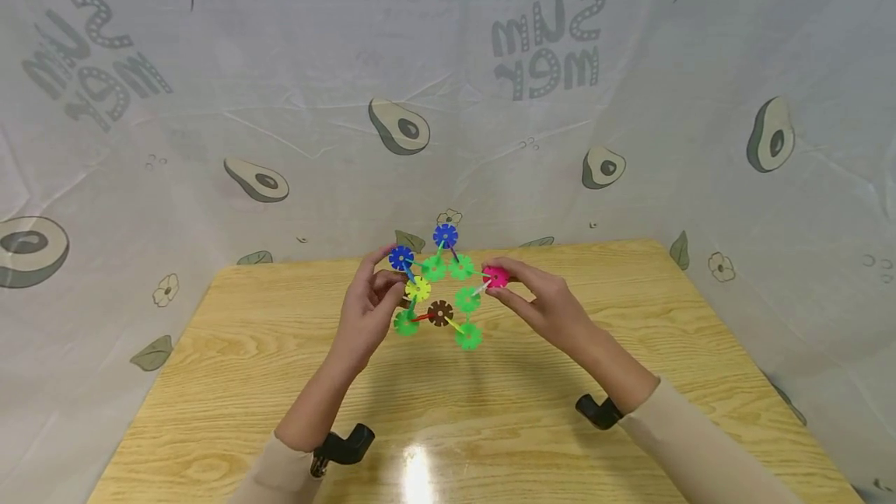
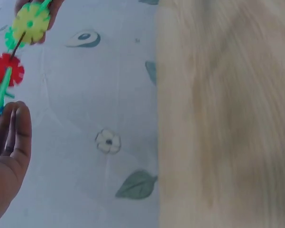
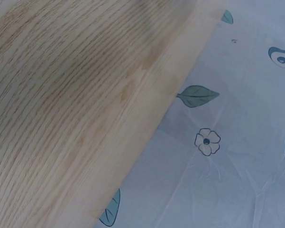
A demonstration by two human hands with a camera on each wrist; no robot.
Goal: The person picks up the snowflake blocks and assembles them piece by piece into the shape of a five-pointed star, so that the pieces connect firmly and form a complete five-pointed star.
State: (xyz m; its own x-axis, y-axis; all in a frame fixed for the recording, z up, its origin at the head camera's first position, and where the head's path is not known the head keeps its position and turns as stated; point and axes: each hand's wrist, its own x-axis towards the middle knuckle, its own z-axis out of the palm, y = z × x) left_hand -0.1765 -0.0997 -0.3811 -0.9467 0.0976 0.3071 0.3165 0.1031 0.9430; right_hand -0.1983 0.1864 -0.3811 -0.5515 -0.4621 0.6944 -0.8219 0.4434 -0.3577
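Plastic snowflake discs, slotted edge to edge, form a star-like ring held up above the table in the head view. Its discs include a brown disc [image 1: 440,313], a yellow disc [image 1: 418,288], a pink disc [image 1: 495,278] and several green ones. My left hand [image 1: 369,303] grips the ring's left side, around the blue disc [image 1: 401,258] and yellow disc. On the right, my right hand [image 1: 542,298] pinches the pink disc between thumb and fingers. The left wrist view catches my left hand [image 2: 9,152] beside a red disc [image 2: 7,70]. Neither hand nor discs appear in the right wrist view.
Below the hands lies a wood-grain table [image 1: 280,379]. A pale curtain [image 1: 315,45] printed with avocados and leaves hangs behind and along both sides. Black wrist-worn pieces [image 1: 346,446] show at both forearms.
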